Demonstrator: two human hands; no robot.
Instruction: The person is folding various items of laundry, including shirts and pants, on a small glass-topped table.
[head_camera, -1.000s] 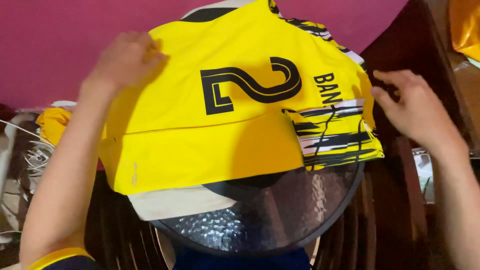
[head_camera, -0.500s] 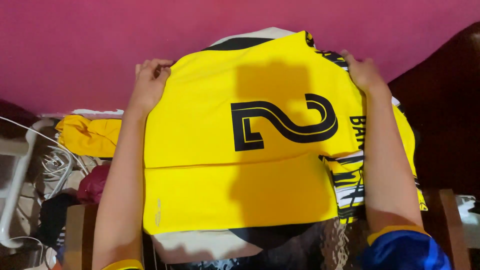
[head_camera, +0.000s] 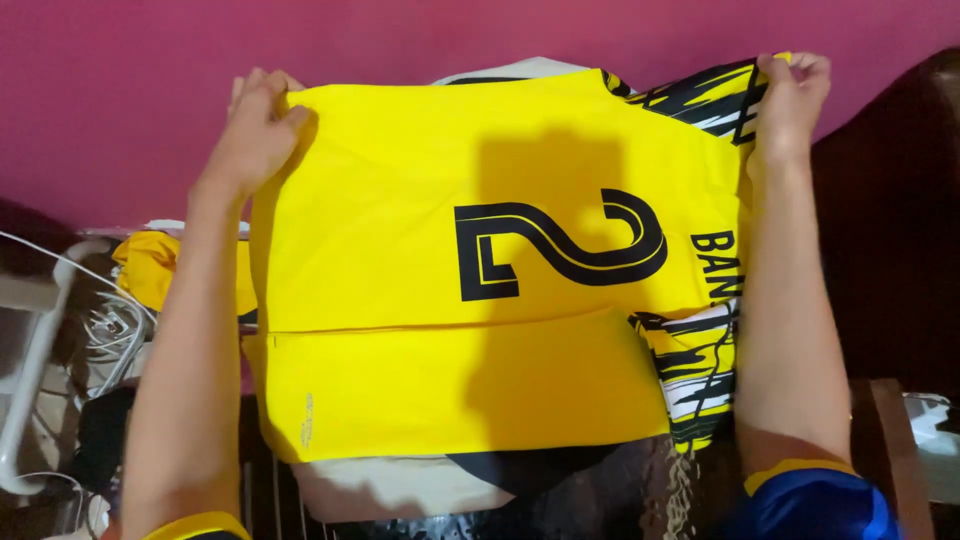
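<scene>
I have the far edge of the yellow shirt (head_camera: 480, 290) pinched in both hands: my left hand (head_camera: 258, 125) curls over the far left corner with fingers closed on the cloth, and my right hand (head_camera: 792, 95) grips the far right corner, up where the black and white striped sleeve (head_camera: 715, 100) begins. Half a second ago my hands sat closer in along that edge; now they are out at the corners and my arms run down either side, so the shirt lies wider and flatter, with the big black number facing up. A second ago my right hand was low by the sleeve and the cloth was rumpled there. I judge the spreading is nearly done, since a straight crease already crosses the lower part. The shirt rests on a pale garment (head_camera: 400, 490) that peeks out beneath it, in front of the pink wall (head_camera: 150, 60). A second yellow cloth (head_camera: 150, 265) lies bunched to the left, near some white wires (head_camera: 110, 325)
</scene>
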